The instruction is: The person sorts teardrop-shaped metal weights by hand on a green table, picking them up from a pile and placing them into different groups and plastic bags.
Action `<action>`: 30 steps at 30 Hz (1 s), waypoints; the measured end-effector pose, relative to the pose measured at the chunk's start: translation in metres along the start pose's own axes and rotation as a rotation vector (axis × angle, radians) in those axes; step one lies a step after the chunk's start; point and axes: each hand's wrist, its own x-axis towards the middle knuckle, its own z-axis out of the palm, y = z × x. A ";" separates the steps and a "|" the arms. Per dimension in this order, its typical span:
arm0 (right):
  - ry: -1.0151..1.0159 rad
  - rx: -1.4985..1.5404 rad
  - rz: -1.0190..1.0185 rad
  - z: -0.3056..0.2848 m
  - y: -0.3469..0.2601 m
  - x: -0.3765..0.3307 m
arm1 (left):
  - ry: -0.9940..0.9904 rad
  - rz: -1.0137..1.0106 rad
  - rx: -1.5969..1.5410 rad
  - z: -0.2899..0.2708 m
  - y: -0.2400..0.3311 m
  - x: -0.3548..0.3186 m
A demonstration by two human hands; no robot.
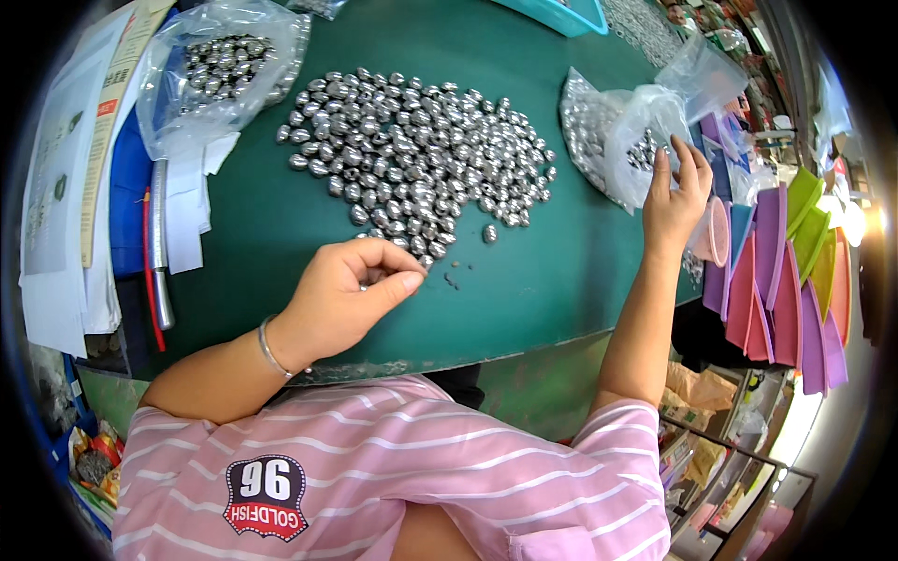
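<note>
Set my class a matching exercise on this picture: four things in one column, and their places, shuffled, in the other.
Things
1. Left hand
2. Right hand
3. Pile of silver beads
4. Bracelet

Places
A. Spread over the green table
B. Around the left wrist
C. By the clear plastic bag on the right of the table
D. At the near edge of the pile

Right pairs: 1-D, 2-C, 3-A, 4-B
</note>
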 end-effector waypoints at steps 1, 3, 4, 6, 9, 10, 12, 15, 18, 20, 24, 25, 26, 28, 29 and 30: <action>-0.047 0.079 0.043 0.002 -0.011 -0.001 | 0.012 0.006 -0.032 -0.001 -0.002 0.000; -0.354 0.268 0.078 -0.003 -0.054 -0.017 | 0.026 0.050 -0.005 -0.003 -0.004 0.000; -0.469 0.412 0.104 -0.003 -0.076 -0.031 | 0.034 0.054 0.010 -0.003 -0.005 0.000; -0.623 0.501 0.072 -0.004 -0.113 -0.058 | 0.031 0.032 0.025 -0.004 -0.002 -0.001; -0.555 0.367 -0.032 0.000 -0.135 -0.086 | 0.012 0.022 0.014 -0.004 0.001 -0.002; -0.544 0.368 -0.037 0.001 -0.135 -0.092 | 0.005 0.018 0.009 -0.003 0.002 -0.003; -0.546 0.453 0.105 -0.005 -0.139 -0.096 | -0.009 0.010 0.003 -0.002 0.000 -0.003; -0.539 0.751 0.355 -0.016 -0.160 -0.102 | 0.042 0.181 0.073 0.004 -0.010 -0.005; -0.465 1.067 0.363 -0.022 -0.181 -0.106 | 0.007 0.274 0.154 0.005 -0.009 -0.007; -0.495 1.229 0.487 -0.024 -0.192 -0.107 | 0.009 0.501 0.372 0.003 -0.007 -0.004; -0.450 1.537 0.773 -0.027 -0.202 -0.114 | 0.088 0.417 0.297 0.003 -0.007 -0.005; -0.433 1.520 0.730 -0.028 -0.202 -0.116 | 0.077 0.410 0.280 0.002 -0.009 -0.004; -0.416 1.501 0.688 -0.027 -0.201 -0.117 | 0.067 0.402 0.263 0.001 -0.011 -0.004; -0.392 1.461 0.639 -0.028 -0.200 -0.117 | 0.051 0.401 0.231 0.002 -0.012 -0.004; -0.380 1.459 0.649 -0.029 -0.200 -0.117 | 0.047 0.376 0.220 0.003 -0.012 -0.004; -0.369 1.458 0.658 -0.030 -0.200 -0.117 | 0.043 0.351 0.211 0.002 -0.012 -0.005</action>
